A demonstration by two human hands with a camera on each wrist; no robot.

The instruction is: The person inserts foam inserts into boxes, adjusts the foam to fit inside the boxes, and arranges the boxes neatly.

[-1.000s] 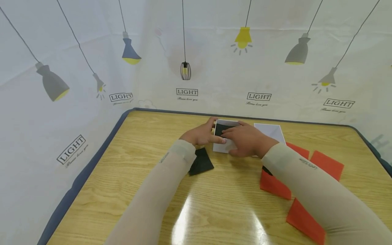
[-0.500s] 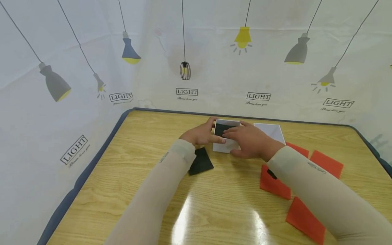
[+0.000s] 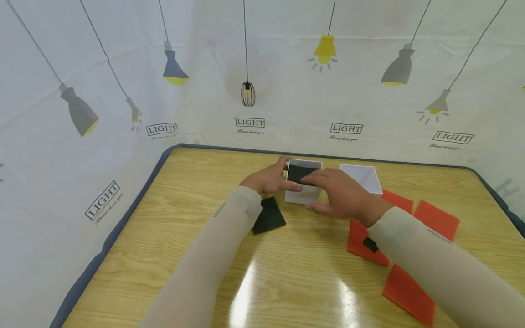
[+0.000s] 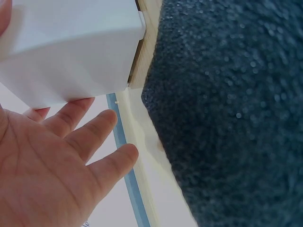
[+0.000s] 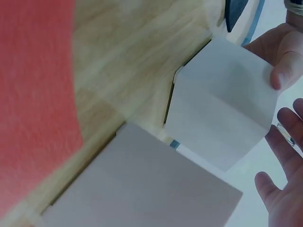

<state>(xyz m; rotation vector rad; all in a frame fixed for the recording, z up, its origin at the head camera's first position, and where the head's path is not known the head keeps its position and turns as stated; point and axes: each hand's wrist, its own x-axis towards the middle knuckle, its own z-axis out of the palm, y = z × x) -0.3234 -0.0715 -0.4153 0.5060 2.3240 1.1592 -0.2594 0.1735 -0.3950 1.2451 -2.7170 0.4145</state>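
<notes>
My left hand (image 3: 266,180) holds a white open-topped box (image 3: 302,197) at its left side. Its thumb lies across the near wall, while the other fingers reach behind. Inside the box lies a dark square piece (image 3: 298,174), apparently cloth. Over the box's right side is my right hand (image 3: 348,196), fingers spread and relaxed. In the right wrist view its fingers (image 5: 286,158) sit just off the box wall (image 5: 213,99). Another dark piece (image 3: 270,217) lies flat below my left hand; it fills the right of the left wrist view (image 4: 236,104), fuzzy in texture.
To the right stands a second white box (image 3: 364,176), partly behind my right hand. Several red pieces, one by the right edge (image 3: 436,221) and another nearer (image 3: 409,294), lie on the wooden table (image 3: 184,191). A lamp-printed white sheet (image 3: 287,54) hangs around it.
My right hand has drawn back to the right, out of the box, showing more of the dark piece inside. The left hand and the box have stayed put.
</notes>
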